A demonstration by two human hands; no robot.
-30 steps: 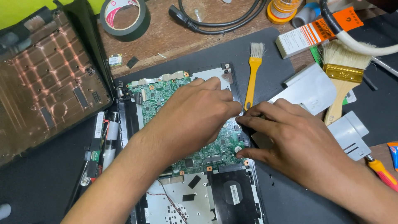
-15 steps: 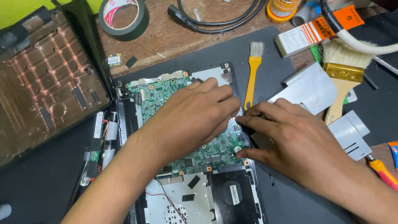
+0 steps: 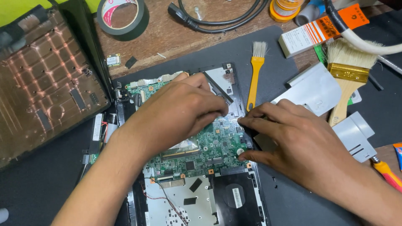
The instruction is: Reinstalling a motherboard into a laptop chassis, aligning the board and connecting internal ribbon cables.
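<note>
An opened laptop base lies on a dark mat [image 3: 50, 192], showing a green motherboard [image 3: 209, 150] and a silver lower panel [image 3: 171, 201]. My left hand [image 3: 176, 113] lies across the board's upper middle, fingers curled down onto it near a grey metal plate [image 3: 220, 81]. My right hand [image 3: 293, 138] rests on the base's right edge, with forefinger and thumb touching the board's right side. What the fingertips pinch is hidden.
A removed bottom cover [image 3: 46, 88] lies at left. A yellow-handled brush [image 3: 255, 71], a larger wooden brush [image 3: 345, 75], grey plastic pieces [image 3: 356, 134], a tape roll [image 3: 123, 16], a black cable [image 3: 217, 21], a small card [image 3: 113, 60] and an orange screwdriver handle [image 3: 387, 173] surround the laptop.
My left hand has shifted slightly toward the upper part of the board. My right hand has stayed at the right edge.
</note>
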